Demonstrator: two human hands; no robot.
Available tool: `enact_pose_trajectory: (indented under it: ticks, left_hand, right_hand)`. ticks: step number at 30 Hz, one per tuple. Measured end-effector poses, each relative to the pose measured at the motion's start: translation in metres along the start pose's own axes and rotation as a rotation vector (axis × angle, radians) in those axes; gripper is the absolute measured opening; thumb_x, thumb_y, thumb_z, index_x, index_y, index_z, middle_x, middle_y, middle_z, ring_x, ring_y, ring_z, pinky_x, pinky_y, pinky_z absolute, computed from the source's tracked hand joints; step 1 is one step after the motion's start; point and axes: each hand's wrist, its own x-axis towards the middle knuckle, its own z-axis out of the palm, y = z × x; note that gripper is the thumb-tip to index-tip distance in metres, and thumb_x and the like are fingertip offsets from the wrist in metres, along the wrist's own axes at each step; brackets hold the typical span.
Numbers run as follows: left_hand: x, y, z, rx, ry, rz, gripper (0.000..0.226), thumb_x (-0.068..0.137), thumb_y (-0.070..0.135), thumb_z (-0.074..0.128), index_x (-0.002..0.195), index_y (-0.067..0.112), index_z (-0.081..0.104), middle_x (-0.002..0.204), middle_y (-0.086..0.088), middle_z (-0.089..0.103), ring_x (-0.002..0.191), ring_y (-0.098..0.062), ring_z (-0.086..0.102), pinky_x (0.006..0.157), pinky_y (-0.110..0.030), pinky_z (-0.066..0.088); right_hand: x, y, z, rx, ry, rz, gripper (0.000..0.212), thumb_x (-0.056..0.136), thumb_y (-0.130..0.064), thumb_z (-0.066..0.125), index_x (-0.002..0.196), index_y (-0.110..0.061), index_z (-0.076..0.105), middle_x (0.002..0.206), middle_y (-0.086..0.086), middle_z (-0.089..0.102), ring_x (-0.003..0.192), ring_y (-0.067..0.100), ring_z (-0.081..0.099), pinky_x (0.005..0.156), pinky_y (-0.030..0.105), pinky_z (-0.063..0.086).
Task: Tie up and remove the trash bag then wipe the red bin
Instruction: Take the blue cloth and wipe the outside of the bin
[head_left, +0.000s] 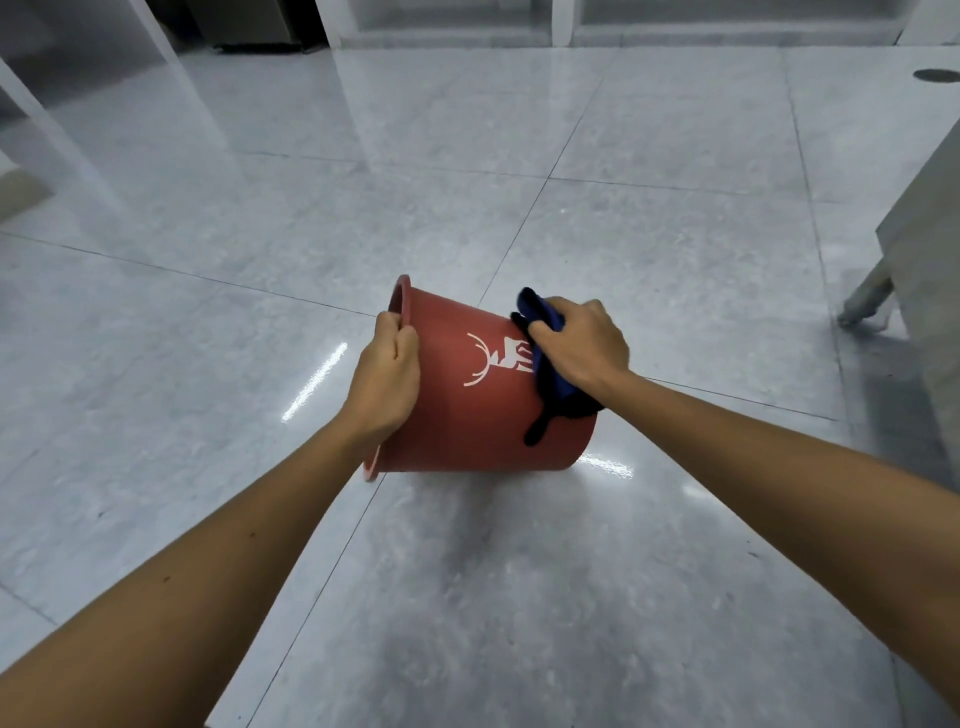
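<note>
Red round plastic bin (467, 415) with white deer print (antlers toward rim), tipped on side, mouth facing left, held over glossy grey tiled floor (519, 597). Left hand (387, 376) curled round rim. Right hand (579, 345) grips dark blue cloth (550, 384), pressing it on bin's upper wall near base.

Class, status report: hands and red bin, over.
Left hand grips rim of red plastic bin, tipped sideways. Right hand holds dark blue cloth against its wall. No trash bag visible.
</note>
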Motion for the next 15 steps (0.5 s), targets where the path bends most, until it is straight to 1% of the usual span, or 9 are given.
enact_pose_trajectory:
  ticks: [2, 4, 5, 7, 9, 10, 12, 13, 15]
  left_hand:
    - [0.007, 0.013, 0.007, -0.069, -0.021, 0.018, 0.035, 0.098, 0.037, 0.028, 0.114, 0.017, 0.052, 0.090, 0.005, 0.056, 0.075, -0.009, 0.052, 0.071, -0.029, 0.042]
    - [0.012, 0.020, 0.013, -0.125, -0.047, 0.038, 0.037, 0.098, 0.044, 0.034, 0.128, 0.030, 0.050, 0.107, 0.013, 0.062, 0.092, -0.003, 0.059, 0.081, -0.023, 0.044]
    - [0.011, 0.021, 0.014, -0.155, -0.058, 0.032, 0.035, 0.097, 0.045, 0.038, 0.129, 0.032, 0.046, 0.109, 0.012, 0.064, 0.093, -0.003, 0.061, 0.079, -0.022, 0.045]
    - [0.006, 0.017, 0.013, -0.181, -0.087, 0.020, 0.028, 0.095, 0.044, 0.044, 0.119, 0.031, 0.037, 0.111, 0.008, 0.066, 0.092, -0.008, 0.064, 0.077, -0.026, 0.046]
    - [-0.003, 0.007, 0.010, -0.060, -0.085, 0.060, 0.025, 0.097, 0.043, 0.040, 0.118, 0.032, 0.033, 0.120, 0.013, 0.062, 0.100, -0.010, 0.062, 0.079, -0.026, 0.042]
    - [-0.007, 0.002, 0.008, -0.002, -0.088, 0.084, 0.029, 0.098, 0.045, 0.036, 0.125, 0.034, 0.032, 0.125, 0.014, 0.058, 0.105, -0.010, 0.058, 0.083, -0.027, 0.041]
    - [-0.011, 0.001, 0.007, 0.035, -0.137, 0.117, 0.042, 0.098, 0.051, 0.028, 0.139, 0.050, 0.023, 0.136, 0.016, 0.048, 0.115, -0.007, 0.047, 0.096, -0.032, 0.039]
    - [-0.012, 0.002, 0.009, 0.040, -0.160, 0.127, 0.044, 0.097, 0.054, 0.025, 0.140, 0.058, 0.015, 0.140, 0.018, 0.043, 0.119, -0.006, 0.042, 0.103, -0.033, 0.037]
    - [-0.012, 0.006, 0.015, 0.041, -0.170, 0.144, 0.045, 0.097, 0.057, 0.021, 0.140, 0.062, 0.009, 0.142, 0.023, 0.036, 0.128, -0.007, 0.038, 0.110, -0.034, 0.032]
  right_hand:
    - [-0.003, -0.020, 0.002, 0.050, 0.013, -0.101, 0.040, 0.082, -0.050, 0.048, 0.119, -0.043, 0.059, 0.111, 0.003, 0.052, 0.096, 0.028, 0.060, 0.078, 0.033, 0.045]
    - [-0.003, -0.034, 0.002, 0.100, 0.044, -0.163, 0.045, 0.081, -0.050, 0.049, 0.125, -0.043, 0.056, 0.111, -0.001, 0.050, 0.097, 0.022, 0.058, 0.077, 0.032, 0.044]
    - [-0.003, -0.036, 0.002, 0.095, 0.065, -0.162, 0.047, 0.080, -0.050, 0.048, 0.126, -0.043, 0.055, 0.111, -0.002, 0.050, 0.097, 0.022, 0.058, 0.077, 0.032, 0.045]
    - [0.000, -0.025, 0.000, 0.033, 0.097, -0.089, 0.046, 0.082, -0.050, 0.048, 0.126, -0.041, 0.056, 0.113, 0.001, 0.050, 0.099, 0.025, 0.058, 0.080, 0.036, 0.047]
    - [0.006, -0.003, -0.002, -0.047, 0.081, 0.035, 0.043, 0.085, -0.049, 0.047, 0.126, -0.038, 0.056, 0.117, 0.007, 0.050, 0.102, 0.033, 0.058, 0.086, 0.040, 0.048]
    - [0.007, 0.010, -0.004, -0.057, 0.064, 0.092, 0.043, 0.086, -0.048, 0.046, 0.126, -0.036, 0.056, 0.117, 0.009, 0.049, 0.102, 0.036, 0.058, 0.087, 0.041, 0.048]
    - [0.008, 0.025, -0.006, -0.020, 0.066, 0.165, 0.042, 0.086, -0.047, 0.045, 0.124, -0.035, 0.057, 0.117, 0.011, 0.049, 0.102, 0.038, 0.058, 0.086, 0.041, 0.048]
    - [0.010, 0.029, -0.007, 0.001, 0.073, 0.170, 0.041, 0.086, -0.047, 0.046, 0.124, -0.035, 0.058, 0.117, 0.010, 0.050, 0.102, 0.037, 0.058, 0.085, 0.039, 0.047]
    - [0.011, 0.027, -0.007, 0.053, 0.081, 0.097, 0.041, 0.086, -0.044, 0.048, 0.125, -0.037, 0.058, 0.119, 0.008, 0.051, 0.104, 0.032, 0.058, 0.080, 0.034, 0.041]
